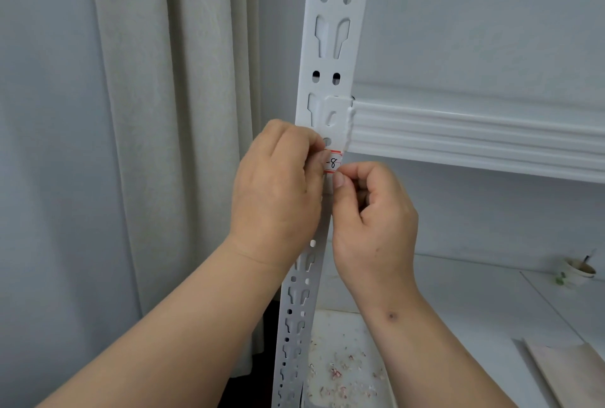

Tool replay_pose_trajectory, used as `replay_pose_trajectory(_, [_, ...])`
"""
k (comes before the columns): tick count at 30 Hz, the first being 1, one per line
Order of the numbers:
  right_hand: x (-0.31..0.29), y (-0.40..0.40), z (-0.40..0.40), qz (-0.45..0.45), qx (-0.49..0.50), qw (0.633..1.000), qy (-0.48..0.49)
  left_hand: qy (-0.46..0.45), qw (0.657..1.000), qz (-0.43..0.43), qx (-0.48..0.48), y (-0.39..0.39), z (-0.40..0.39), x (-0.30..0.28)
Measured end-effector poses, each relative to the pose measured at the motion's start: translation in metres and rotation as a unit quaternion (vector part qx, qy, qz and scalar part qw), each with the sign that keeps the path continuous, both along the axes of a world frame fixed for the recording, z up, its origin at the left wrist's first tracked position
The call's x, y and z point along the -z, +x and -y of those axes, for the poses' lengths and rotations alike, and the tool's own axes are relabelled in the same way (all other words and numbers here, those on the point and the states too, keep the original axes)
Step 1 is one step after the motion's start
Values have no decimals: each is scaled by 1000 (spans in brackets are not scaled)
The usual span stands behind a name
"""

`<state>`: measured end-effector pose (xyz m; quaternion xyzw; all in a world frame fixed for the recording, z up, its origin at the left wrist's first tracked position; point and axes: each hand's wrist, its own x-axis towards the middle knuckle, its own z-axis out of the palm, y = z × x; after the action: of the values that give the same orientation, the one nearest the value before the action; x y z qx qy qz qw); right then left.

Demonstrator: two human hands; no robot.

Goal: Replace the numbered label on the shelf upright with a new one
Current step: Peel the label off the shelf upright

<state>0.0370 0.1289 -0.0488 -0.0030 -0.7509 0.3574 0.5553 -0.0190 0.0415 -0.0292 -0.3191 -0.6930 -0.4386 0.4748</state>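
Observation:
A white perforated shelf upright [327, 57] runs down the middle of the view. On it, just below the shelf beam, sits a small white label [333, 162] with red bands and a handwritten "-8". My left hand [278, 191] covers the label's left part, its fingertips on the left edge. My right hand [373, 217] is curled below it, thumb and forefinger pinching at the label's lower right corner. The label's left end is hidden behind my left fingers.
A white ribbed shelf beam [474, 136] leaves the upright to the right. A grey curtain [147, 113] hangs at the left. The lower shelf [347, 368] carries several paper scraps. A paper cup [579, 271] stands at the far right, a wooden board [573, 371] below it.

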Motion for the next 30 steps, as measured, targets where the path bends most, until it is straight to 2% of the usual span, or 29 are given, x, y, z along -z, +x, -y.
replay_pose_trajectory(13, [-1,4,-4,10,-3,1000,4,-45,997,-52,-45,-3,-3,0])
replay_pose_trajectory(22, [1,8,-4,14,-5,1000,3,18,999,-2,36,3,1,12])
replay_pose_trajectory(30, [1,7,-5,17,-8,1000,5,-9,1000,-10,-6,-2,0,5])
